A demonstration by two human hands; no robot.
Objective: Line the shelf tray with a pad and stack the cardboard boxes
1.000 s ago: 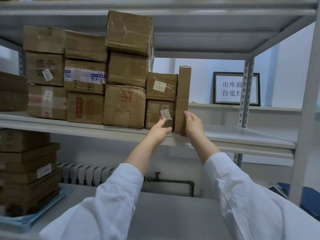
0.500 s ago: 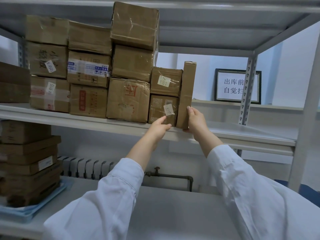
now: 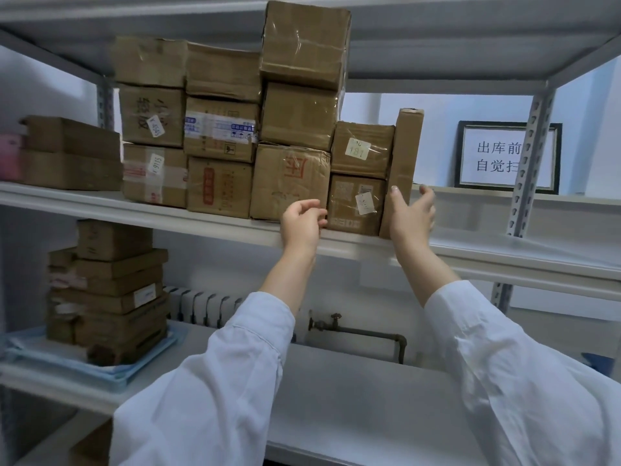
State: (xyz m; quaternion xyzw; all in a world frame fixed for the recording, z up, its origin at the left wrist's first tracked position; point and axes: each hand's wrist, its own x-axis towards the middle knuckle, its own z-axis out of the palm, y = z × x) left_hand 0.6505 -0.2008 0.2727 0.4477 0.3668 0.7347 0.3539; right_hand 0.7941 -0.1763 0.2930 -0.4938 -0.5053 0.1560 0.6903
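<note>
Several brown cardboard boxes (image 3: 289,181) are stacked in rows on the middle shelf (image 3: 201,216). A tall narrow box (image 3: 405,163) stands upright at the right end of the stack, leaning against two small boxes (image 3: 361,149). My right hand (image 3: 411,213) is open just in front of the narrow box's lower part, fingers spread, not gripping it. My left hand (image 3: 302,222) hovers with loosely curled fingers in front of the lower small box (image 3: 353,205) and holds nothing. A blue pad (image 3: 111,371) lines a tray on the lower shelf at left.
Another pile of flat boxes (image 3: 107,294) sits on the blue pad. The shelf's right upright (image 3: 531,156) stands before a framed sign (image 3: 504,158). A radiator (image 3: 208,306) and a pipe (image 3: 363,332) run along the wall. More boxes (image 3: 70,153) lie at far left.
Both hands have come off the boxes: the right one let go of the narrow upright box and opened, the left one drew back from the small box. The view shifted left.
</note>
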